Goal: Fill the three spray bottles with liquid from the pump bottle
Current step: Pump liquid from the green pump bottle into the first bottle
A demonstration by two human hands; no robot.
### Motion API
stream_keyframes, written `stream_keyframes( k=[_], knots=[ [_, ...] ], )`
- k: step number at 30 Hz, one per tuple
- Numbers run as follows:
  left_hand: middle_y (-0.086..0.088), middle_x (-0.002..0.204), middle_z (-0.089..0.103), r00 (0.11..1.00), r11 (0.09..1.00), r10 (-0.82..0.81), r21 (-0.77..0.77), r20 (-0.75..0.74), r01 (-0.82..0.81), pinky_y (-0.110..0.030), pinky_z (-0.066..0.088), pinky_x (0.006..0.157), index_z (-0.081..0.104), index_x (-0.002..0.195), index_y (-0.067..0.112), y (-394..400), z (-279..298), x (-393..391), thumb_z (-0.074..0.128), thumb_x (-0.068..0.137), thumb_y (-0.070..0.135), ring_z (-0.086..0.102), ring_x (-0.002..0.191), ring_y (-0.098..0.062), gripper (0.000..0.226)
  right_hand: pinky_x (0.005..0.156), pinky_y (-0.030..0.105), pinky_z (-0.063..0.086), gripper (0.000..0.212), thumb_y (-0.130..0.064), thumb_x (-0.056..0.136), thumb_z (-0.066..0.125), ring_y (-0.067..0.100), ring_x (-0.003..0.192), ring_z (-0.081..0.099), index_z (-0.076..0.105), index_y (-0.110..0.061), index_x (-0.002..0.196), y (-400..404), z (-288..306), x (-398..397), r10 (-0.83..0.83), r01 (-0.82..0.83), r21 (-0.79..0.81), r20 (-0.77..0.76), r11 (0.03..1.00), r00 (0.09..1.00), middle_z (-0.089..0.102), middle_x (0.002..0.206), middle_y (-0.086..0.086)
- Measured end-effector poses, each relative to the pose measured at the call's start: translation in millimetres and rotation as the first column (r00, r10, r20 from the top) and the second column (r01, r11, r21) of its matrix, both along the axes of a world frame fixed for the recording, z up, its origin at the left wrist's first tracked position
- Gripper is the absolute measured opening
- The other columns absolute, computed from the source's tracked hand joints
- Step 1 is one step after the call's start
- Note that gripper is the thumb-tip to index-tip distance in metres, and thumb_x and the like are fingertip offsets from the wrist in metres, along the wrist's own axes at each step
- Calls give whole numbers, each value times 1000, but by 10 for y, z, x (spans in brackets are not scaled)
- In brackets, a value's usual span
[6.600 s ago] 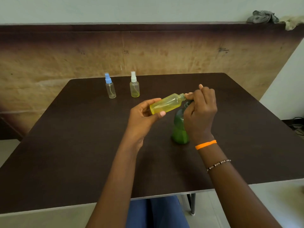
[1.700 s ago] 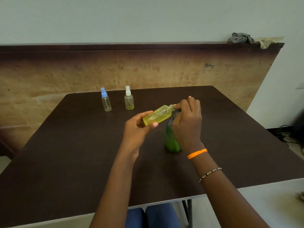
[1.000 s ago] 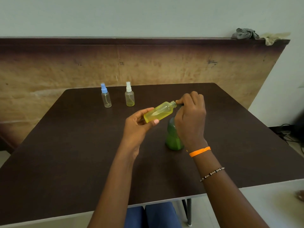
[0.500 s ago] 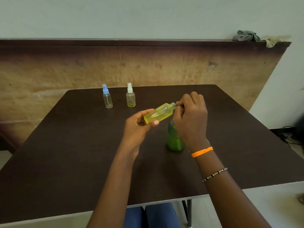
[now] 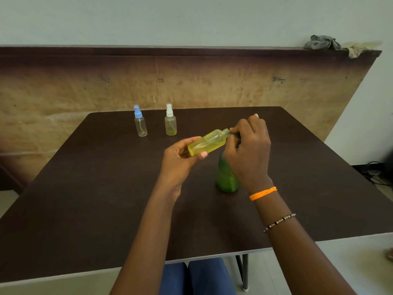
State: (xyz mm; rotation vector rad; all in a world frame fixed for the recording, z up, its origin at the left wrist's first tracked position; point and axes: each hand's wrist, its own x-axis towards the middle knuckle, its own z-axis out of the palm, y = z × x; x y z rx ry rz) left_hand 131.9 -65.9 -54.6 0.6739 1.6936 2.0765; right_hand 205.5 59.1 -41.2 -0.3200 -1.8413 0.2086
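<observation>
My left hand (image 5: 180, 158) grips a small yellow spray bottle (image 5: 209, 142), capless and tilted with its open neck up to the right. The green pump bottle (image 5: 226, 176) stands on the dark table (image 5: 85, 188) just below that neck. My right hand (image 5: 247, 150) is closed over the pump bottle's top, which it hides, with the fingertips right at the yellow bottle's neck. At the back of the table stand a clear spray bottle with a blue cap (image 5: 140, 124) and a yellowish spray bottle with a white cap (image 5: 170, 122), both upright.
A brown wall panel (image 5: 191, 81) rises behind the table, with a grey rag (image 5: 322, 42) and a pale cloth (image 5: 359, 50) on its top ledge. Cables (image 5: 374, 173) lie on the floor at right. My blue-clad knees (image 5: 191, 277) show under the near edge.
The hands and both bottles keep nearly the same pose; my right hand's fingertips shift slightly at the yellow bottle's neck. The view itself drifts a little.
</observation>
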Motion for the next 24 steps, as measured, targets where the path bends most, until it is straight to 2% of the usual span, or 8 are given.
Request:
stream_keyframes(
  k=[3, 7, 11, 13, 17, 19, 22, 24],
  knots=[
    [3, 101, 68, 1000, 1000, 1, -1, 2, -1, -13, 49, 76, 64, 99, 25, 4, 7, 5, 70, 76, -3, 63, 95, -6, 36, 86, 46, 47, 19, -1, 76, 38, 23, 75, 40, 55, 0, 69, -11, -44, -10, -8, 7, -17, -28, 1000, 1000, 50, 72, 16],
    [2, 101, 68, 1000, 1000, 6, -14, 5, -6, -13, 50, 76, 64, 100, 24, 9, -12, 7, 70, 76, -3, 62, 95, -7, 37, 86, 43, 46, 24, 8, 79, 37, 25, 79, 40, 59, 4, 71, 14, -191, -59, -42, 44, 22, -78, 999, 996, 53, 71, 19],
    [4, 101, 68, 1000, 1000, 11, -10, -2, -11, -13, 50, 74, 64, 99, 26, -8, -5, 8, 70, 76, -3, 63, 96, -6, 37, 87, 41, 45, 24, 6, 78, 37, 25, 81, 42, 60, 4, 72, 2, -165, -57, -41, 42, 5, -64, 999, 997, 54, 73, 19],
    [4, 100, 69, 1000, 1000, 10, -3, -14, -10, -13, 49, 74, 65, 98, 27, -12, 3, 7, 71, 75, -2, 63, 95, -6, 37, 82, 42, 45, 23, 4, 76, 36, 24, 81, 42, 59, 2, 72, -9, -93, -33, -35, 35, -1, -26, 999, 999, 53, 74, 18],
    [3, 100, 69, 1000, 1000, 5, -3, -17, -5, -14, 49, 75, 64, 98, 26, -22, 9, -8, 70, 76, -2, 63, 94, -6, 37, 70, 30, 38, 26, -8, 78, 34, 28, 73, 47, 56, 1, 69, -17, 65, -30, -22, 23, -55, 27, 998, 999, 52, 73, 14],
    [3, 101, 69, 1000, 1000, 2, -5, -15, -2, -14, 50, 76, 64, 100, 26, -25, 2, -10, 70, 76, -2, 63, 94, -5, 37, 66, 29, 37, 26, -8, 78, 34, 27, 73, 47, 57, 1, 69, -29, 37, -37, -36, 36, -60, 16, 998, 999, 54, 74, 15],
    [3, 101, 69, 1000, 1000, 3, -10, -3, -3, -15, 50, 77, 65, 100, 26, -15, -9, -17, 70, 76, -2, 63, 94, -5, 37, 83, 33, 45, 23, 5, 78, 38, 26, 76, 43, 59, 4, 70, -4, -121, -70, -55, 54, -16, -53, 998, 997, 54, 72, 19],
    [3, 101, 69, 1000, 1000, -4, -13, 6, 4, -14, 50, 77, 65, 101, 25, -3, -14, -16, 70, 76, -2, 63, 94, -5, 37, 90, 33, 44, 24, 10, 76, 37, 30, 71, 45, 59, 4, 69, 59, -164, -89, -15, 14, -3, -74, 1000, 997, 52, 71, 19]
  ],
)
